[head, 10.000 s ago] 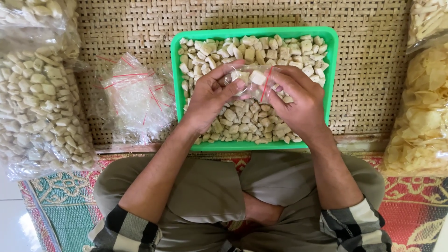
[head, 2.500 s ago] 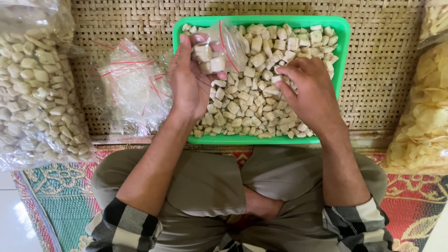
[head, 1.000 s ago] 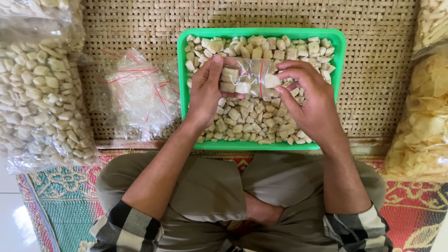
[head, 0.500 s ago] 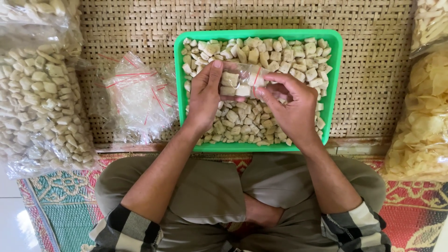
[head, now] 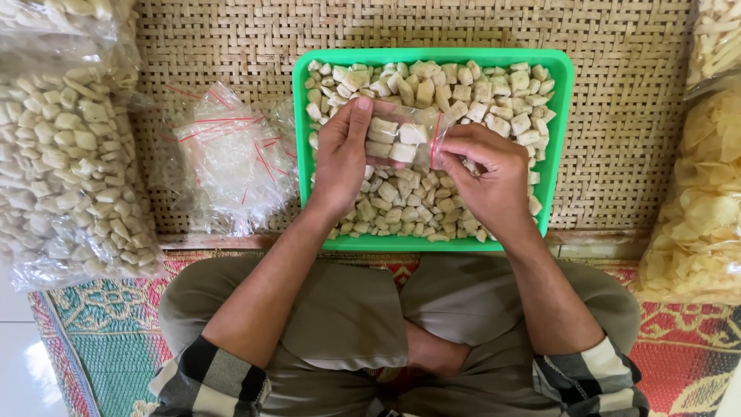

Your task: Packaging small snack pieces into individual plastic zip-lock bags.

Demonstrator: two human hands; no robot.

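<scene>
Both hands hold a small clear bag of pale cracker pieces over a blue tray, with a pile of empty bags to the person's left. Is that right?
Not quite: the tray is green, not blue, as the head view shows. The rest stands: the left hand and right hand hold the small clear bag of pale pieces over it, with the empty bags to the left.

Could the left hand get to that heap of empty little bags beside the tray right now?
Probably yes, but not at once. The heap of empty bags lies uncovered just left of the green tray, close to the left hand; that hand now grips the small filled bag.
</scene>
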